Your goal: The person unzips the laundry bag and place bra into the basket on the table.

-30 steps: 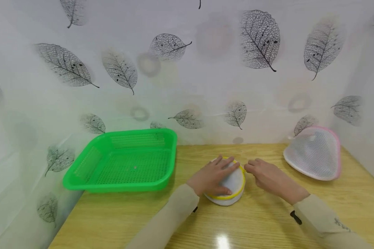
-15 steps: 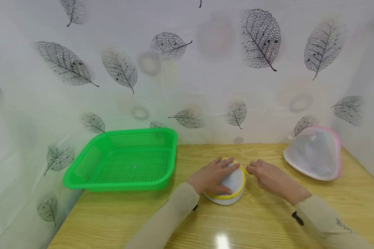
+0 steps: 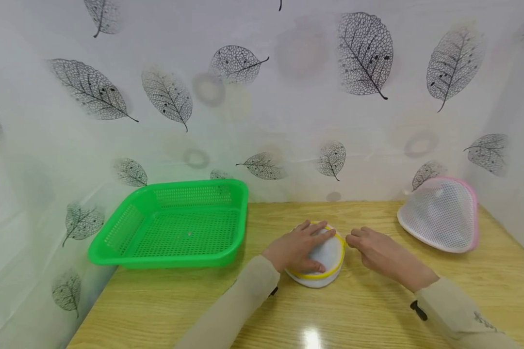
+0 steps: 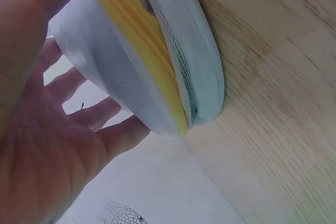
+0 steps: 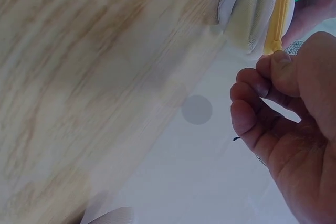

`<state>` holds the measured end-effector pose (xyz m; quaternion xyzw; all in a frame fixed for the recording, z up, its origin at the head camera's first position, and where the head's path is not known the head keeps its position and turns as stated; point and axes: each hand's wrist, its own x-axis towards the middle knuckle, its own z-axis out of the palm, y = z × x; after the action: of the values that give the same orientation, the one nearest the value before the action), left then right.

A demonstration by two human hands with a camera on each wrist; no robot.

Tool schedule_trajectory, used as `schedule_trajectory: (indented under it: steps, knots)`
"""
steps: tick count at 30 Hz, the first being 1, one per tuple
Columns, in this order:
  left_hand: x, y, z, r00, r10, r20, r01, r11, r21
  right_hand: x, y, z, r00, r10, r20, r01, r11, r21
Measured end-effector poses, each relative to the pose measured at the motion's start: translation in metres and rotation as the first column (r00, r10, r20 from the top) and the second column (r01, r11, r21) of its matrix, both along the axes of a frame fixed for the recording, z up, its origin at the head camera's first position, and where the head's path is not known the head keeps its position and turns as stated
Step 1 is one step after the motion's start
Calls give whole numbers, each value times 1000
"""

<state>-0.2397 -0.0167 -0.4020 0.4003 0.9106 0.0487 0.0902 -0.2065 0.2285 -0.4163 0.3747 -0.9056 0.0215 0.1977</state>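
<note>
A round white mesh laundry bag [image 3: 327,258] lies on the wooden table, ringed by a yellow zipper [image 3: 318,277]. My left hand [image 3: 298,248] rests across its top with the fingers spread. At the bag's right edge is my right hand [image 3: 382,254], its fingers bent. The right wrist view has thumb and forefinger pinching the end of the yellow zipper [image 5: 278,17]; any pull tab is hidden in that pinch. Seen from the left wrist, the zipper runs between the upper mesh panel [image 4: 100,45] and a lower white layer [image 4: 202,72].
A green plastic basket [image 3: 233,257] stands at the left of the table [image 3: 166,305]. At the back right sits another white mesh bag [image 3: 441,215] with pink trim. A leaf-patterned white sheet [image 3: 288,116] hangs behind.
My right hand has shifted slightly to the right, and the bag's right edge has moved a little with it. The left hand stays almost in place on top.
</note>
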Motion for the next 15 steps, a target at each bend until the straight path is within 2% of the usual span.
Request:
schedule_trajectory:
  steps: [9, 15]
  knots:
    - [0, 2, -1, 1000, 7, -10, -8, 1000, -18, 5, 0, -2, 1000, -4, 12, 4, 1000, -6]
    - [1, 3, 1, 999, 34, 13, -34, 999, 17, 7, -1, -1, 997, -54, 54, 56, 998, -26]
